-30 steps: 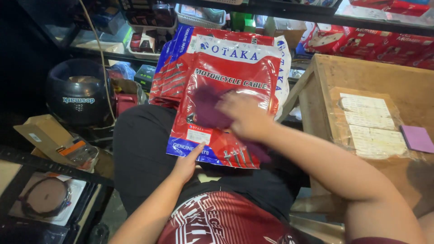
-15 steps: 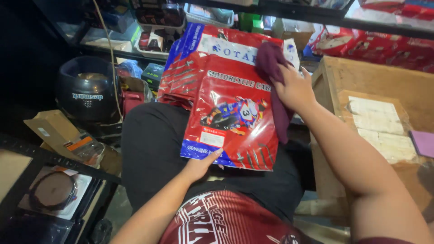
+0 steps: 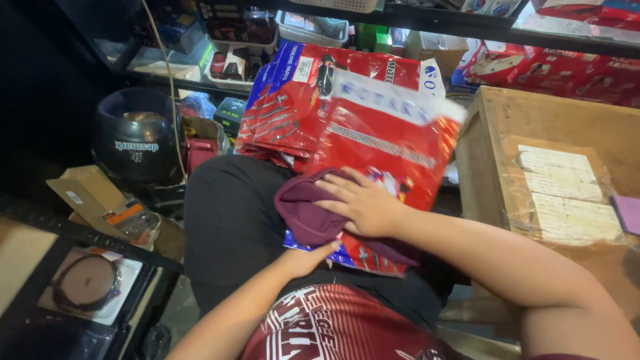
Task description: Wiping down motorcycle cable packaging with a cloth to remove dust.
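Your right hand [image 3: 363, 203] presses a maroon cloth [image 3: 307, 213] flat against the lower part of the top red packet [image 3: 393, 143] on your lap, while your left hand [image 3: 308, 259] pinches that packet's bottom edge. Wiping looks underway on this packet; the red packets stacked behind [image 3: 280, 107] appear yet to be done.

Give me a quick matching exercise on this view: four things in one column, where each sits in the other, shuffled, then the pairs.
Things:
1. maroon cloth
2. red packet
3. black helmet
4. wooden crate

Places:
A. on the floor at the left of the picture
B. at the right of the picture, with taped paper labels on top
C. under the right hand, pressed on the packet
D. on the lap, its near edge held by the left hand

Pairs: 1-C, 2-D, 3-A, 4-B
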